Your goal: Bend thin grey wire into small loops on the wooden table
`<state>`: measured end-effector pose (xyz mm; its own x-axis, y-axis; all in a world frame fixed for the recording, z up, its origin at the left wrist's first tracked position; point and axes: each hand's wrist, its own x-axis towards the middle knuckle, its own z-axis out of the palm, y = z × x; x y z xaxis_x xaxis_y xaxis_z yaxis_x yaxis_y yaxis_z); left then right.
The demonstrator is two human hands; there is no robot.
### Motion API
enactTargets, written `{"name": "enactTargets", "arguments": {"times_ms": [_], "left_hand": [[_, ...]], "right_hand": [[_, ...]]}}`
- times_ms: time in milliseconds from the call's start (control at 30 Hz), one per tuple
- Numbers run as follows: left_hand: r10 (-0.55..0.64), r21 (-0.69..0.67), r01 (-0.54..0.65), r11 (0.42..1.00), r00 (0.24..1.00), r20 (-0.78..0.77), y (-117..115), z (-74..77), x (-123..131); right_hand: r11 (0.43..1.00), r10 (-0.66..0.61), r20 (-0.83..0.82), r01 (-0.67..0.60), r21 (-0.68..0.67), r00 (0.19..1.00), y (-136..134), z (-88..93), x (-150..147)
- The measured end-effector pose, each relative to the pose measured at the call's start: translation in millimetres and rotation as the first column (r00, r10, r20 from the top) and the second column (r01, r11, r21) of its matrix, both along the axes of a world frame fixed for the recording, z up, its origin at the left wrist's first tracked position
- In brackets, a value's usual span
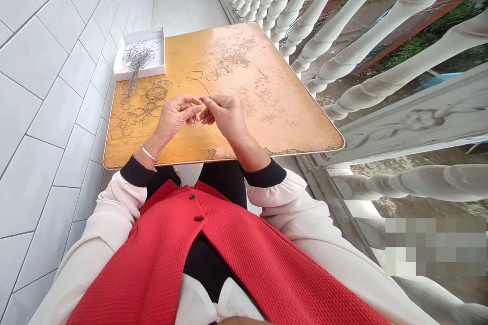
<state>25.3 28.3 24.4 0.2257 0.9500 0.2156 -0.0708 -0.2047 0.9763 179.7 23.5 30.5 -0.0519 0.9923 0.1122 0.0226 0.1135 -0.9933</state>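
My left hand (176, 115) and my right hand (224, 114) meet over the near middle of a worn wooden table (282, 111). Both pinch a thin wire (201, 87) that arcs up and away from my fingertips. The fingers of each hand are closed around the wire ends. A heap of bent wire loops (147, 101) lies on the table just left of my left hand. A few more wire loops (217, 70) lie beyond my hands.
A white shallow box (160, 43) with a bundle of straight wires (136, 58) sits at the table's far left corner. A white tiled wall (49, 61) runs along the left. A white balustrade (343, 35) closes the right side.
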Motion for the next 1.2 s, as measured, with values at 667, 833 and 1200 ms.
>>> {"name": "enactTargets", "arguments": {"times_ms": [667, 833, 1200], "left_hand": [[-0.062, -0.242, 0.072, 0.968, 0.997, 0.050, 7, 17.7, 3], [0.048, -0.284, -0.001, 0.959, 0.987, 0.156, 2, 13.1, 16], [0.088, -0.083, -0.094, 0.992, 0.994, -0.071, 4, 7.0, 4]], "right_hand": [[0.992, 0.029, 0.431, -0.081, 0.101, 0.902, 0, 6.6, 8], [0.979, 0.040, 0.552, -0.142, 0.145, 0.833, 1, 5.4, 8], [0.998, 0.064, 0.115, -0.065, 0.008, 0.991, 2, 8.1, 7]]}}
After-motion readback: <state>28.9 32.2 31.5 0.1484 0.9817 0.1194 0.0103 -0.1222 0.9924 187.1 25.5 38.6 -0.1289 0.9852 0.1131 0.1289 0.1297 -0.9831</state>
